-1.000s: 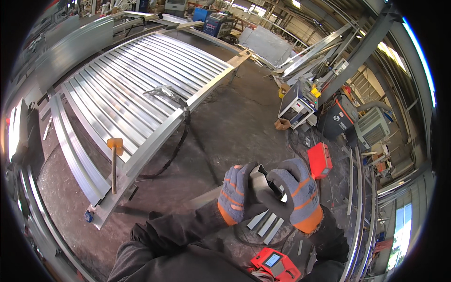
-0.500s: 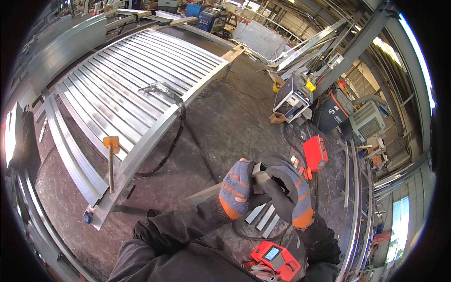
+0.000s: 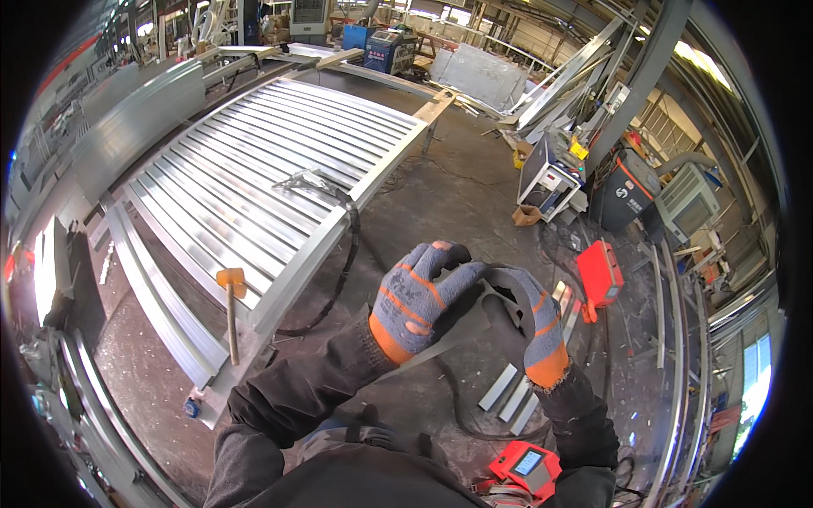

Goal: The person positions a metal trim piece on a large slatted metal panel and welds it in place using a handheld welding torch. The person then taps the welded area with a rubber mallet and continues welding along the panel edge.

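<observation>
Both my hands wear grey gloves with orange stripes and dark palms. My left hand point(image 3: 419, 296) curls over a grey metal tube point(image 3: 447, 339) slanting up from the lower left. My right hand point(image 3: 535, 326) closes around the tube's upper end, its fingertips meeting those of the left. The gloves hide most of that end. Left of my hands lies a large slatted metal panel point(image 3: 246, 173) with a torch-like tool point(image 3: 313, 180) and its black cable on top. A mallet point(image 3: 231, 284) with an orange head rests at the panel's near corner.
Short metal bars point(image 3: 508, 394) lie on the floor below my right hand. A red device point(image 3: 527, 466) with a screen sits near my body. Farther right are a red case point(image 3: 600, 273) and a machine cabinet point(image 3: 550, 179). A blue tape measure point(image 3: 192, 408) lies by the panel's corner.
My left hand has risen and its fingers now reach across to my right hand. The tube's square end, visible before, is now covered. The whole view has shifted a little.
</observation>
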Tool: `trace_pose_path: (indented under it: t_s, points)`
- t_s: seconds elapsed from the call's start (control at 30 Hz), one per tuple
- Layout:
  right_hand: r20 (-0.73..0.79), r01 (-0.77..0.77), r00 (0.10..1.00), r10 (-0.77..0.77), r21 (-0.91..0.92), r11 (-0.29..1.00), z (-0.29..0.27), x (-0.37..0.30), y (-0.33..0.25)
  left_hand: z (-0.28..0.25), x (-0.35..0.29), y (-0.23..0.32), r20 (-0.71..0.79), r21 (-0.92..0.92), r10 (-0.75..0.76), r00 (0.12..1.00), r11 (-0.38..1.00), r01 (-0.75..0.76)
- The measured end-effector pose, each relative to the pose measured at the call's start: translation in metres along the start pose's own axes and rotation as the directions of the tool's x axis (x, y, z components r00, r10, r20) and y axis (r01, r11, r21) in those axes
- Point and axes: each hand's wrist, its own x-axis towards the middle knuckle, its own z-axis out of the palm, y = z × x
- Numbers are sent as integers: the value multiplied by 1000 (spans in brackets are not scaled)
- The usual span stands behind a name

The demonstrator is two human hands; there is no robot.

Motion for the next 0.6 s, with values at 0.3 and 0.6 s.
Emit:
trace_pose_path:
  t_s: [0.3,0.6]
  points:
    - [-57,-169,974,218,457,873,61,1,19,-48,21,-11,348,-63,-89,933,991,118]
    - [-260,-44,941,216,537,842,98,5,9,-50,28,-11,355,-49,-176,918,977,206]
